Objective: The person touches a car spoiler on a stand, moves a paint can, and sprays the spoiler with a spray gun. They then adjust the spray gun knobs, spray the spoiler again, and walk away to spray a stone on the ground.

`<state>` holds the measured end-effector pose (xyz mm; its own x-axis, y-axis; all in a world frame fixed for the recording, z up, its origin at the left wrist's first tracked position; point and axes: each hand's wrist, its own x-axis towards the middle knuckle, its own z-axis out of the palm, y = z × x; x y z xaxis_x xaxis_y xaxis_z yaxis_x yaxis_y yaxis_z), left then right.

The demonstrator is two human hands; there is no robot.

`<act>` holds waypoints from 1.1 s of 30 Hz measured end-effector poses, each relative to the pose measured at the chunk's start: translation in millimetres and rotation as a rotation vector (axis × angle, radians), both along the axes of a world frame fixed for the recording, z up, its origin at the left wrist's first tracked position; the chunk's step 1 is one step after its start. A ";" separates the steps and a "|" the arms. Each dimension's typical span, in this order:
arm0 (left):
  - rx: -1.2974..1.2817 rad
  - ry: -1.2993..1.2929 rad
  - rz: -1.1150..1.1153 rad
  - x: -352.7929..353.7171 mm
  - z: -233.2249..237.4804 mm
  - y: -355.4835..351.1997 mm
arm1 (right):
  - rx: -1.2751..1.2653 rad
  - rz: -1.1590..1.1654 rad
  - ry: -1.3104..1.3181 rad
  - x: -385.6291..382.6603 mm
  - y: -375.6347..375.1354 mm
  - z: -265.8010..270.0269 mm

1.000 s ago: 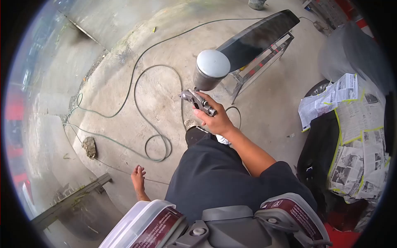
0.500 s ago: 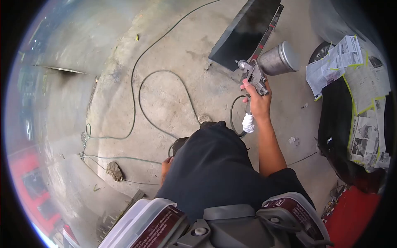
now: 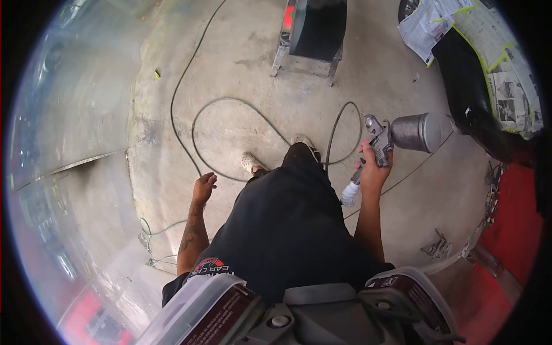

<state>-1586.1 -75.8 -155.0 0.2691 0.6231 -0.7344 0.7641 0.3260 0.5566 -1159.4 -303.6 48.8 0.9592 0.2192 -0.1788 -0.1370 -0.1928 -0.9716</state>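
Observation:
My right hand (image 3: 375,167) is wrapped round the handle of a metal spray gun (image 3: 379,141), with its grey cup (image 3: 417,132) pointing to the right. Below the handle hangs a white wrapped hose fitting (image 3: 349,194). A thin dark hose (image 3: 329,144) loops over the floor beside the gun. My left hand (image 3: 204,187) is at the left of my body, its fingers curled; the hose passes right by it, and whether the fingers touch it cannot be made out.
A dark panel (image 3: 318,29) rests on a stand at the top. At the right are a black bumper (image 3: 468,92) and masking newspaper (image 3: 509,92). A red surface (image 3: 512,213) lies at lower right. Respirator filters (image 3: 224,313) edge the bottom of the view.
The view has turned, and the dark panel now appears higher and further left. My left hand and forearm have come into fuller view. The spray gun sits lower and further right, still in my right hand.

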 end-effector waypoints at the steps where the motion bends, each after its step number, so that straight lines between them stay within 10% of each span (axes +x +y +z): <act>1: 0.043 -0.005 -0.040 -11.3 3.3 18.7 | 0.010 0.038 0.013 -18.9 0.3 -0.6; 8: 0.022 0.076 -0.098 -79.8 -1.8 80.0 | 0.049 0.271 0.081 -116.1 7.2 15.1; 23: -0.252 0.058 0.021 -124.4 -43.1 8.5 | -0.047 -0.272 -0.082 -108.6 -25.8 -14.3; 33: -0.121 0.016 -0.119 -53.2 -19.8 42.5 | 0.023 0.194 0.023 -135.4 -26.0 21.7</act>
